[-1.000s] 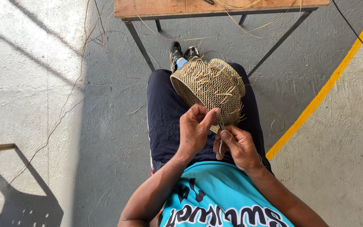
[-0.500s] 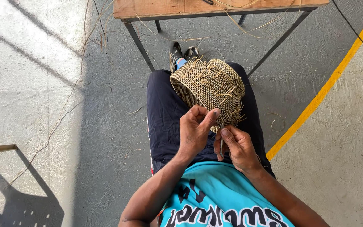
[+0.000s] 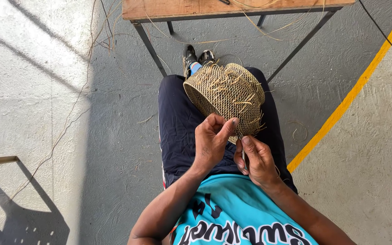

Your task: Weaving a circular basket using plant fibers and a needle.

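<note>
Basket: a half-woven straw basket (image 3: 225,97) lies on its side across the seated person's thighs, its domed bottom turned away toward the wooden table (image 3: 232,8) and its unfinished rim edge facing the body.
Long axis: it runs from the rim near the hands out toward the shoes (image 3: 197,58), roughly along the legs.
Left hand: the left hand (image 3: 212,140) sits just on the body side of the basket, its fingers (image 3: 227,129) bunched together and touching the near rim, pinched on what looks like a thin strand; the strand itself is too fine to make out.
Right hand: the right hand (image 3: 256,159) sits nearer the body than the basket rim, closed on a slim metal tool (image 3: 243,152) whose tip points up toward the rim.
Key relation: the rim lies directly ahead of both sets of fingers; the left hand is the nearer, touching it, while the right rests just short of it.
Loose ends: straw strands (image 3: 250,22) stick out of the basket wall and trail off the table edge beyond it.
</note>
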